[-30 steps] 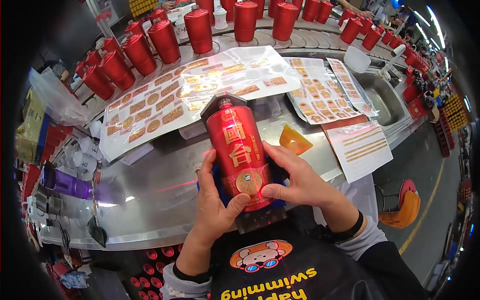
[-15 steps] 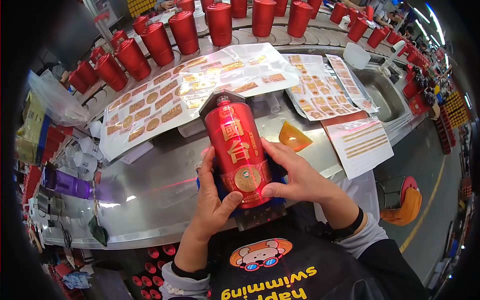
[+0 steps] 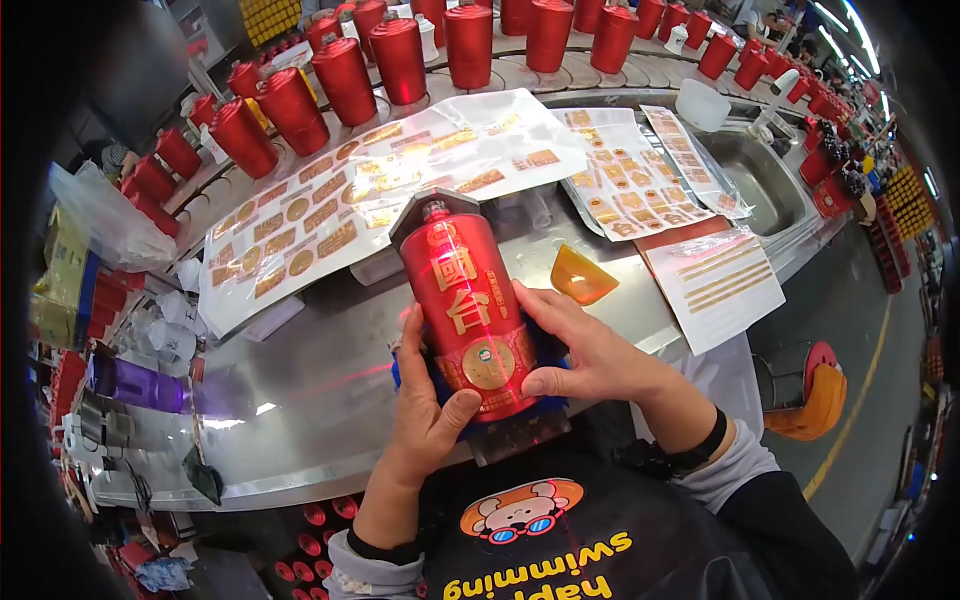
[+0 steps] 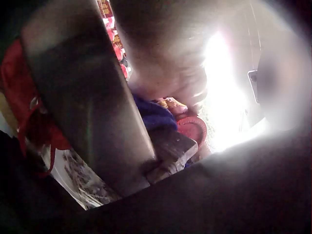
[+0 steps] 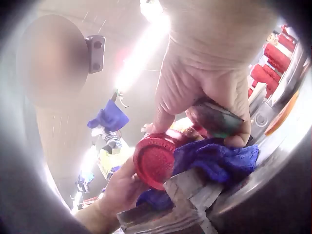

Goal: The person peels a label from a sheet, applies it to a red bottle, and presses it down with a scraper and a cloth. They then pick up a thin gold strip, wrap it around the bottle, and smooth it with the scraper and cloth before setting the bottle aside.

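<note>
A red bottle (image 3: 470, 290) with gold characters leans back, neck away from the body, in a dark stand (image 3: 525, 440) lined with blue cloth (image 5: 217, 158). Across its lower part runs a label band with a gold medallion (image 3: 489, 364). My left hand (image 3: 420, 410) holds the bottle's left side, its thumb by the lower edge. On the other side my right hand (image 3: 590, 355) grips it, thumb tip pressed near the band's lower right. The right wrist view shows the round red base (image 5: 157, 163); the left wrist view is dark and partly blocked.
Behind the bottle lie a large sheet of gold stickers (image 3: 330, 215), smaller sticker sheets (image 3: 635, 180) and a page of gold strips (image 3: 725, 285). A yellow scraper (image 3: 582, 275) lies to the right, near a sink (image 3: 760, 180). Red bottles (image 3: 468, 50) line a conveyor.
The left thumb has slid left off the label to the bottle's side. The right hand keeps its grip. Bottles on the conveyor have moved to the right.
</note>
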The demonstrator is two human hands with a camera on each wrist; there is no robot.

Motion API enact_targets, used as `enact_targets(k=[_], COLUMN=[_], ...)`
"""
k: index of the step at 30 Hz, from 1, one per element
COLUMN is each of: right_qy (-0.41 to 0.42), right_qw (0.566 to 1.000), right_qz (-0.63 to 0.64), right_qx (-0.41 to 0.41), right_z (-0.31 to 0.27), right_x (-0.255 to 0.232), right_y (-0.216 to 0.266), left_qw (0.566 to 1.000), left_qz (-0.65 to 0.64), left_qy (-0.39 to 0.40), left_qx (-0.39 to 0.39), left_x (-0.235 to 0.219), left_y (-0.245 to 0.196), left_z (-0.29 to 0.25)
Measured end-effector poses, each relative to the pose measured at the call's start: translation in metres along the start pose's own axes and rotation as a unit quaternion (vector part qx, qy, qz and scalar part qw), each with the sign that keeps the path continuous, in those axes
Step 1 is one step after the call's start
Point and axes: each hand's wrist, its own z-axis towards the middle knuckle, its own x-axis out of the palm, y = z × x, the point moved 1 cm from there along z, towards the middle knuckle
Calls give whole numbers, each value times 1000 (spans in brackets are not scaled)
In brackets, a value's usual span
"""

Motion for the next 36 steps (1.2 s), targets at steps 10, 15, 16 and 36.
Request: enact_targets(k=[10, 15, 16, 36], right_qy=[-28, -21, -17, -154], right_qw=[999, 999, 999, 986], right_qz=[-21, -34, -35, 9], right_qx=[28, 37, 28, 67], right_z=[0, -2, -2, -19], right_x=[8, 8, 8, -24], right_y=[7, 9, 5, 25], left_qw=[1000, 999, 1000, 811], left_qz=[-14, 13, 3, 475], left_qy=[-19, -23, -19, -72], left_qx=[0, -20, -19, 334], left_x=[8, 10, 9, 21], left_y=[-5, -10, -10, -15], left_z=[0, 1, 1, -22])
